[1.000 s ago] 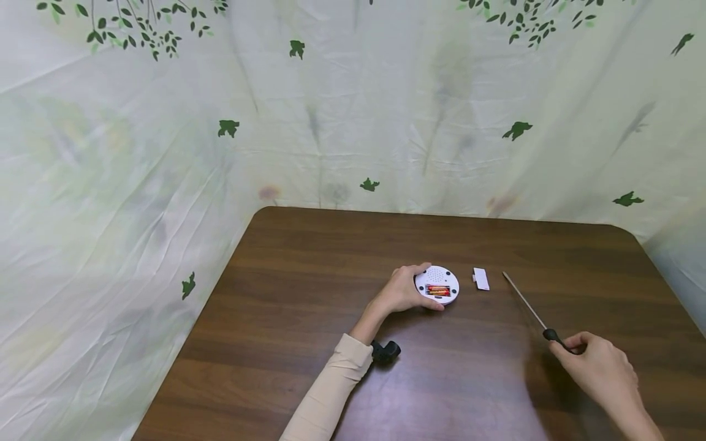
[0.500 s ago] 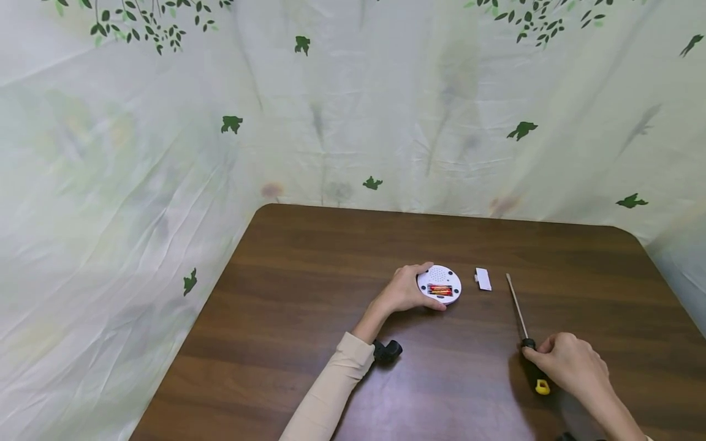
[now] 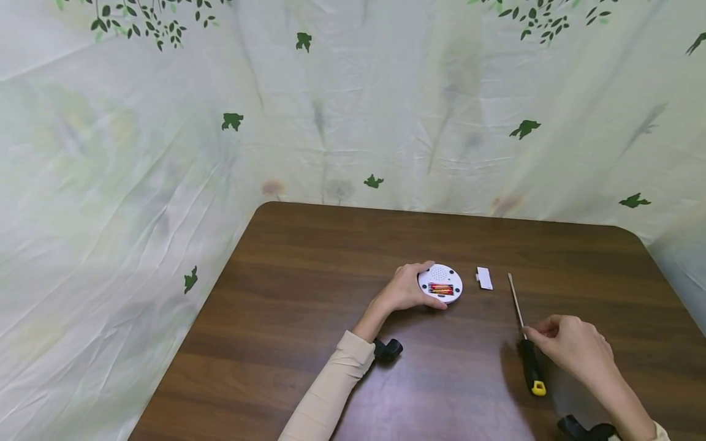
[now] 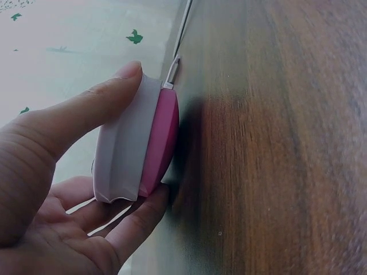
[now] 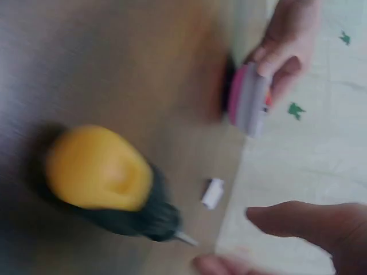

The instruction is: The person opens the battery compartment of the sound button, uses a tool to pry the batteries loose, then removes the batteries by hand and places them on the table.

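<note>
My left hand (image 3: 402,289) holds a round white and pink device (image 3: 439,273) between thumb and fingers, with its underside turned up. Two red batteries (image 3: 441,288) sit in its uncovered compartment. In the left wrist view, the device's white side (image 4: 129,143) and pink part (image 4: 160,143) are seen edge-on. A screwdriver (image 3: 529,366) with a black handle and yellow end lies on the table. Just above it is my right hand (image 3: 576,346); in the right wrist view thumb and fingertip stand apart, clear of the screwdriver handle (image 5: 123,220).
A small white battery cover (image 3: 484,278) lies between the device and the screwdriver tip. The brown wooden table (image 3: 309,263) runs back to a pale curtain (image 3: 386,110) with leaf prints. Black wrist mounts (image 3: 388,350) sit at both wrists.
My right hand has brought the screwdriver leftward, laid it on the table, let go and lifted slightly. The left hand keeps its hold on the device. The head view has shifted a little.
</note>
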The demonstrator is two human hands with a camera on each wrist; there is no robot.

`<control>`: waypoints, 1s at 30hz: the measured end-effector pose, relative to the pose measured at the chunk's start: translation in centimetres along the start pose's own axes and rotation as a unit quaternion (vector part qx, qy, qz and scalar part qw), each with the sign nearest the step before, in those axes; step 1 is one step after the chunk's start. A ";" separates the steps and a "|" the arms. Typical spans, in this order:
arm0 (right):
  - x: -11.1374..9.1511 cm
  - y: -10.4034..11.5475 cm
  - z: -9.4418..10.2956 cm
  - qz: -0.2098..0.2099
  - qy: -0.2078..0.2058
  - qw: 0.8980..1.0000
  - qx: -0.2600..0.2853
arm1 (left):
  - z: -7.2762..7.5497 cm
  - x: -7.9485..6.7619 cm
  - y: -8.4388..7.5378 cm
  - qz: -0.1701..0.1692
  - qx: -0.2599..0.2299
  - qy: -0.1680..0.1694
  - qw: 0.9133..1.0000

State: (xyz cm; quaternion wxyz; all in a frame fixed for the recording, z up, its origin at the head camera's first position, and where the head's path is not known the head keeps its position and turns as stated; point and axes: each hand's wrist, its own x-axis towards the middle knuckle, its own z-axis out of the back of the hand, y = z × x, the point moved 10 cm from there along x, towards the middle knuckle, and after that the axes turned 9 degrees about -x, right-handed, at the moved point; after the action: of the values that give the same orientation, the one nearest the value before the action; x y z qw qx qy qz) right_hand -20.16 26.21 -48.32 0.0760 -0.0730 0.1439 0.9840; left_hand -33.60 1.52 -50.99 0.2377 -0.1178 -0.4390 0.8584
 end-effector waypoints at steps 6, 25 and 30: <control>2.3 4.6 2.4 0.115 -0.096 0.986 0.076 | 0.3 -0.1 0.2 0.005 -0.001 -0.003 1.000; 7.9 10.2 -3.5 0.139 0.021 0.947 0.290 | 0.0 -0.2 -0.2 -0.012 0.010 0.009 1.000; 7.9 10.2 -3.5 0.138 0.014 0.949 0.283 | -0.2 0.0 -0.3 -0.016 0.011 0.010 1.000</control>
State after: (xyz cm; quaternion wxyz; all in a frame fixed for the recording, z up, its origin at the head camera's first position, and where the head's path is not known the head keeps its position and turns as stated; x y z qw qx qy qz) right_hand -29.22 16.54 -50.18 -0.0449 -0.0415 0.4267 0.9023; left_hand -33.43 1.76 -50.87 0.2574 -0.1168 -0.4289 0.8580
